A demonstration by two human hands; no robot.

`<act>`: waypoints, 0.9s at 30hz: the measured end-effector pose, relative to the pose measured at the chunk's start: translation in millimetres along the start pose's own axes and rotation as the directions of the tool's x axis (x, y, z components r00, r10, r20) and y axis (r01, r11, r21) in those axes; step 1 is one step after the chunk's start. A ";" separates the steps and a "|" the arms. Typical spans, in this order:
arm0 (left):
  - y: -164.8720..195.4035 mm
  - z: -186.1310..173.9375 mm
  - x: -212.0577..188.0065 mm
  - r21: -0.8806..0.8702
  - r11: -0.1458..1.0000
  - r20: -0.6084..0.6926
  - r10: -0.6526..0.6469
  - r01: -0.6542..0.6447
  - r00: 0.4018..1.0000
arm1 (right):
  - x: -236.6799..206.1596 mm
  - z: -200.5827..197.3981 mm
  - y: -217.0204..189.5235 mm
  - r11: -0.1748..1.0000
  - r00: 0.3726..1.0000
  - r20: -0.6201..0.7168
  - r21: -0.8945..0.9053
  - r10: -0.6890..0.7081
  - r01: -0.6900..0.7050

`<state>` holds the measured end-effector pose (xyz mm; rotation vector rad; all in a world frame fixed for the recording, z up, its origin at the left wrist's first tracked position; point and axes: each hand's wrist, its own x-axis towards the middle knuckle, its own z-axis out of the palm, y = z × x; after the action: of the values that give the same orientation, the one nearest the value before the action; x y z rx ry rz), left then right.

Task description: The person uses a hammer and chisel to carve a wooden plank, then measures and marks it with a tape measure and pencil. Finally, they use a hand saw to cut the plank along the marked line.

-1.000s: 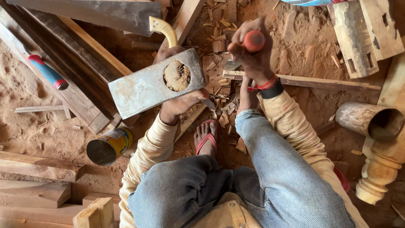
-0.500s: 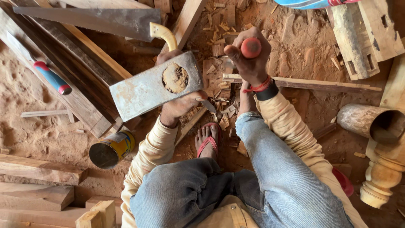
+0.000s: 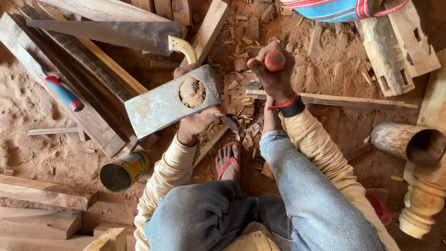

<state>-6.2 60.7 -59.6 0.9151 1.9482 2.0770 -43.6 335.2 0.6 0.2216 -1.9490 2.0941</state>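
Head view: I see the left hand (image 3: 197,123) clamped round the handle of an axe head (image 3: 172,100), raised with its flat side up, presumably for use as a mallet; its long axis runs from lower left to upper right, blade end lower left. The right hand (image 3: 274,79) is closed on a red-handled chisel (image 3: 274,60), held upright over a wooden strip (image 3: 353,100); I cannot quite see its tip. A sandalled foot (image 3: 230,160) rests near the strip, perhaps steadying it. A tin can (image 3: 125,169) lies on the sand.
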 end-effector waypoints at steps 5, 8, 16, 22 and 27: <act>9.9 2.7 8.4 -0.017 1.000 -0.056 -0.004 0.003 0.998 | -4.5 2.0 1.9 0.979 0.986 -0.020 -0.125 -0.164 0.160; 13.8 2.7 10.8 -0.038 0.999 -0.024 -0.028 0.027 0.999 | -8.3 1.4 2.4 0.951 0.979 0.069 -0.233 -0.193 0.204; 17.9 3.7 18.6 0.094 0.996 -0.129 0.013 -0.001 0.991 | 3.3 -4.2 4.0 0.972 0.993 0.048 -0.202 -0.109 0.117; 24.6 4.0 27.9 -0.007 0.995 -0.129 0.095 -0.096 0.987 | 1.6 -6.2 -3.1 0.991 0.998 0.001 0.119 0.055 -0.055; 36.1 3.1 27.7 0.015 0.994 -0.166 0.107 -0.106 0.980 | 5.1 -4.6 4.1 1.000 1.000 -0.010 0.024 0.016 -0.015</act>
<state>-16.3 72.0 -16.5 0.8921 2.0273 2.2767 -49.4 340.0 -2.3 0.2004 -1.9272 2.1245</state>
